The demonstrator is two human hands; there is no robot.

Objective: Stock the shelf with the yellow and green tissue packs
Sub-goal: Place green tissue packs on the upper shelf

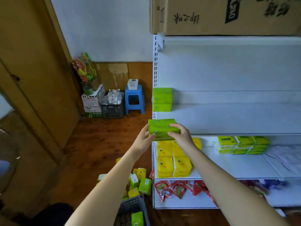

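Left hand (143, 139) and right hand (181, 136) both clamped round green tissue pack (162, 128), held at left edge of shelf (228, 118), in front of middle board. Lime wrap, tiny dot eyes printed.

Green stack (162, 99) sat on that board, two layers made out.

Yellow packs (164, 162) one board down, partly hidden by right forearm, so not countable.

Basket (130, 204) cut off at bottom.
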